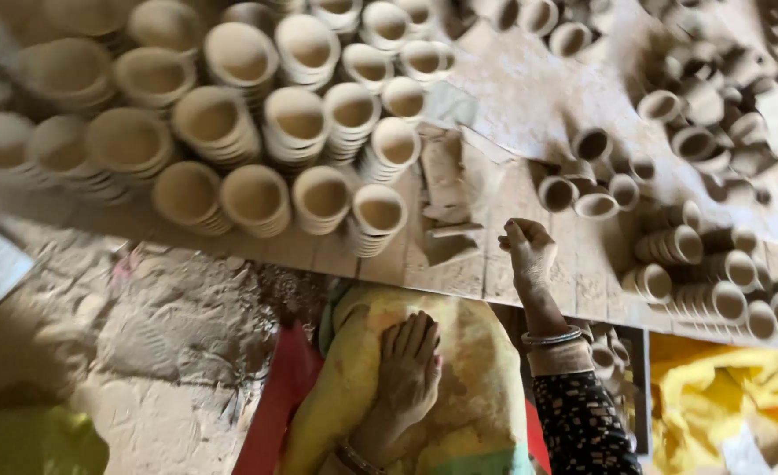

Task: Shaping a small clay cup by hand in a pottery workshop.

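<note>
A long wooden board (459, 264) runs across the view, dusty and pale, carrying the pottery. Its left half is filled with leaning stacks of shallow clay bowls (257, 114), rims turned toward the camera, packed touching one another in rows. On the right half lie stacks of small clay cups (688, 264), most on their sides, with loose cups (583, 189) scattered just beyond them. Between bowls and cups sits a small heap of broken clay slabs (446, 202). Below the board is a dusty earthen floor (143, 352) on the left and crumpled yellow cloth (715, 396) on the right.

The right hand (528, 251) rests on the board's near edge, beside the clay slabs and near the loose cups; its fingers (514, 236) are curled loosely inward and hold nothing. A metal bangle (552, 337) circles that wrist above a dark patterned sleeve (583, 422). The left hand is out of view. A bare foot (407, 369) lies on a yellow garment (468, 378) beneath.
</note>
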